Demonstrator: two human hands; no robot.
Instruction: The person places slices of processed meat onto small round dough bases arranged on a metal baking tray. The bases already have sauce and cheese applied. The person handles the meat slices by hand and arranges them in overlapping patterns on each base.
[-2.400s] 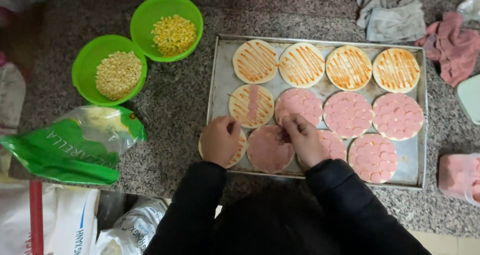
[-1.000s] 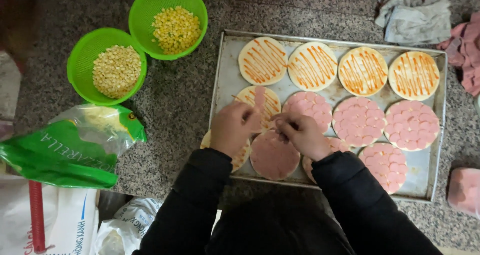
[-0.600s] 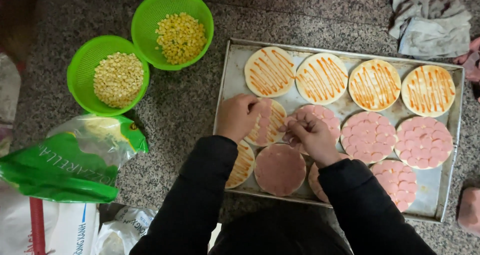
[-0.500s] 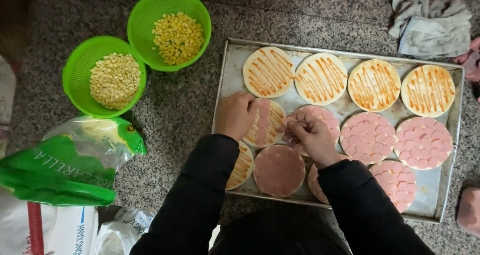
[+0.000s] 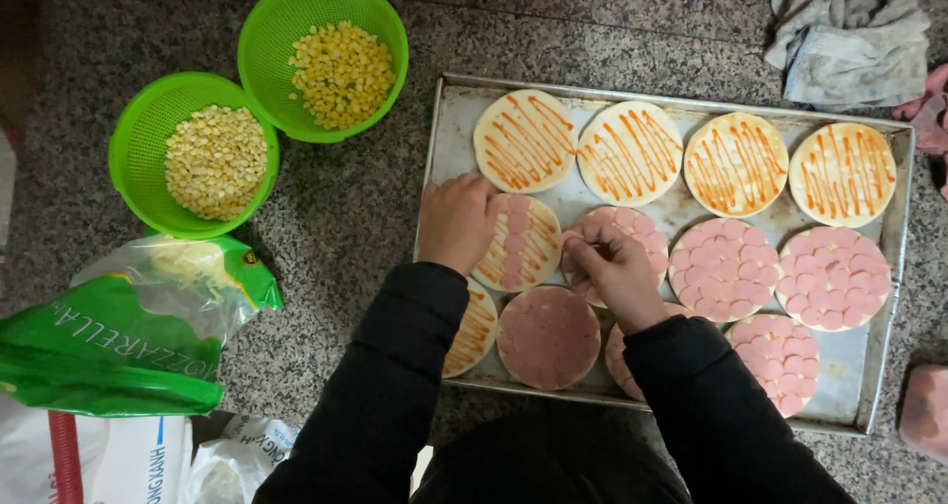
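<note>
On the stone surface [image 5: 336, 218] at the left stand two green bowls of corn kernels [image 5: 215, 160], untouched beside a green cheese bag [image 5: 118, 336]. In the metal tray [image 5: 449, 119], the left hand [image 5: 456, 220] rests fingers curled together on the half-covered round [image 5: 523, 242], which carries a single strip of sausage slices over its orange sauce. The right hand [image 5: 612, 267] pinches a slice of sausage between its fingertips just beside that round. The four rounds in the back row [image 5: 681, 154] carry only sauce; those further right [image 5: 726, 267] are fully covered. By my reckoning, about half remain.
</note>
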